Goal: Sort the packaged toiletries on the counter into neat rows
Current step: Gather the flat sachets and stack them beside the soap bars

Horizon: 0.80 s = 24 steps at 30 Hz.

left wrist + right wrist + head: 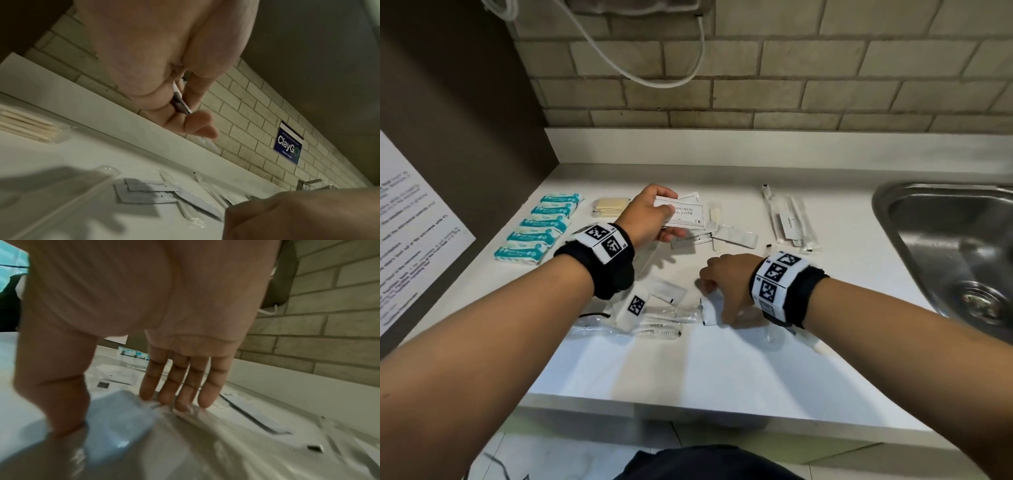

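My left hand (pixel 657 216) is raised over the back of the white counter (pixel 688 370) and grips a thin stack of white shampoo sachets (pixel 686 214). In the left wrist view the stack's edge (pixel 180 100) shows between thumb and fingers (pixel 197 128). My right hand (pixel 717 291) reaches down to the middle of the counter. Its straight fingertips (pixel 174 402) press on a clear wrapper, with the thumb beside a pale sachet (pixel 117 423). Teal soap packets (pixel 541 226) lie in a neat row at the left.
Yellowish packets (pixel 610 206) sit beside the soaps. Grey sachets (pixel 722 236) lie loose behind my right hand. Wrapped toothbrushes (pixel 789 219) lie at the right and more (pixel 664 318) near the front. A steel sink (pixel 955 246) borders the right side.
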Tool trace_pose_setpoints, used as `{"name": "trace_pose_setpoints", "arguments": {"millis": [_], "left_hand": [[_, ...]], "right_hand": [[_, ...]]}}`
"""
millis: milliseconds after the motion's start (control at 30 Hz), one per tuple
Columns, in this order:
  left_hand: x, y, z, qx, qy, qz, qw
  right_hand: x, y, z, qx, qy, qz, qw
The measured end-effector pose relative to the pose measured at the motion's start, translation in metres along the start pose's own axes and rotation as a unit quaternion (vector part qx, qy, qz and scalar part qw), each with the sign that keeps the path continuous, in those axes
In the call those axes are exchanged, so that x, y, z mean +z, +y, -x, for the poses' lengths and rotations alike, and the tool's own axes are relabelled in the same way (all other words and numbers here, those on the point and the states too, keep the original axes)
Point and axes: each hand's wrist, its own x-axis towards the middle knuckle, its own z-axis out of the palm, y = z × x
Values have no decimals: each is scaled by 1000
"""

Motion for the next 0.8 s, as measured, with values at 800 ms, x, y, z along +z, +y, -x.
{"name": "trace_pose_setpoints", "arguments": {"millis": [800], "left_hand": [[-13, -9, -11, -7, 17, -57, 998]], "right_hand": [[-61, 35, -10, -31, 220, -263, 939]]}}
